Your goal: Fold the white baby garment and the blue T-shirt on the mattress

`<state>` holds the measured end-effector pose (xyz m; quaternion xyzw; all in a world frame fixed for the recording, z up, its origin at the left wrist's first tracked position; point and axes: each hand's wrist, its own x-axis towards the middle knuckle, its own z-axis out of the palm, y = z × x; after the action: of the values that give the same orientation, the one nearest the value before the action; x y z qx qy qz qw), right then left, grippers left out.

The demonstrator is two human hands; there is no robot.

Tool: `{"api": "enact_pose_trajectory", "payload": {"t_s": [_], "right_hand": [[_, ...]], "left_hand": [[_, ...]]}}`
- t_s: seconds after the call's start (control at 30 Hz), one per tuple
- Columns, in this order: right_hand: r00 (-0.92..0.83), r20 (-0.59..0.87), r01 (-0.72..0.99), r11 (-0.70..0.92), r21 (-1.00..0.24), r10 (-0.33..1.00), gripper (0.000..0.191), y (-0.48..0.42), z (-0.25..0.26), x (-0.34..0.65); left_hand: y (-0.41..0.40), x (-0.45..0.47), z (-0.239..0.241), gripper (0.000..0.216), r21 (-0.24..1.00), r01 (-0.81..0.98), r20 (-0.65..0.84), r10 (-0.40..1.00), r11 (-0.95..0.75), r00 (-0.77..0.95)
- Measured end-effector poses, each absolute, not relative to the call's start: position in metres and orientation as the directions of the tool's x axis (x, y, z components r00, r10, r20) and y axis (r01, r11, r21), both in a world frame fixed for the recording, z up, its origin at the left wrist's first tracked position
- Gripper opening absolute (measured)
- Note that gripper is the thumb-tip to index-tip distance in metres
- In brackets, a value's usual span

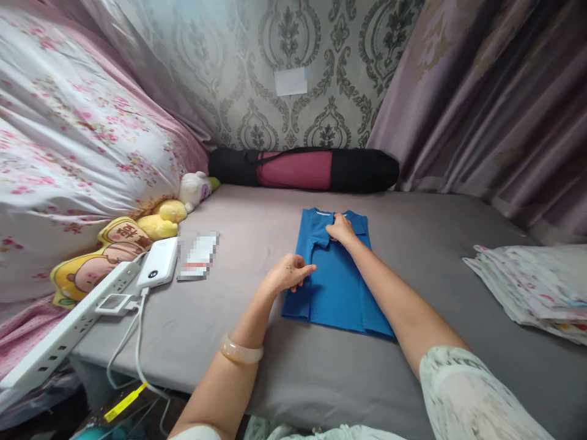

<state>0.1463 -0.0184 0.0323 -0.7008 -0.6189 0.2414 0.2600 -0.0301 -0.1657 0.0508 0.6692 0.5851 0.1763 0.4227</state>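
A blue shirt point(337, 284) lies on the grey sheet in front of me, its two sides folded inward into a narrow panel. One short sleeve shows on the left half, and the neckline faces the wall. With fingers pinched together, my right hand point(342, 230) grips the cloth near the collar. My left hand point(290, 272) is over the shirt's left folded edge, thumb stretched out to the right and the other fingers loosely bent. Nothing shows in its grasp; whether it touches the cloth is hard to see.
A black and dark-red long bag point(296, 170) lies along the wall. On the left are plush toys point(162, 219), a white power bank point(157, 263), a blurred-out packet point(198, 256) and a power strip point(76, 327) with cables. A stack of folded cloth point(532, 287) sits at right.
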Motion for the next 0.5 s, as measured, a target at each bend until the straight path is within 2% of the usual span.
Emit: {"api": "enact_pose_trajectory", "payload": {"t_s": [0.1,0.17,0.2,0.27,0.33,0.5], "right_hand": [[0.094,0.153,0.916,-0.025,-0.4,0.984,0.045,-0.03,0.042,0.134],[-0.031,0.214,0.95,0.095,-0.298,0.976,0.043,-0.036,0.044,0.122],[-0.128,0.206,0.947,0.181,-0.264,0.97,0.042,-0.038,0.043,0.115],[-0.316,0.124,0.915,0.336,-0.223,0.941,0.044,-0.04,0.039,0.101],[-0.416,0.021,0.889,0.411,-0.203,0.909,0.049,-0.039,0.033,0.09],[-0.409,-0.105,0.901,0.383,-0.203,0.907,0.06,-0.028,0.019,0.075]], "left_hand": [[-0.164,-0.035,0.047,0.022,0.679,0.725,-0.067,0.973,-0.117,0.22],[-0.164,-0.039,0.045,0.012,0.572,0.787,0.044,0.967,-0.231,0.252],[-0.164,-0.041,0.044,0.015,0.526,0.804,0.069,0.955,-0.279,0.287],[-0.164,-0.045,0.043,0.029,0.47,0.806,0.067,0.926,-0.358,0.372],[-0.163,-0.049,0.04,0.043,0.468,0.785,0.02,0.893,-0.406,0.449],[-0.157,-0.057,0.027,0.079,0.566,0.741,-0.128,0.849,-0.361,0.512]]}}
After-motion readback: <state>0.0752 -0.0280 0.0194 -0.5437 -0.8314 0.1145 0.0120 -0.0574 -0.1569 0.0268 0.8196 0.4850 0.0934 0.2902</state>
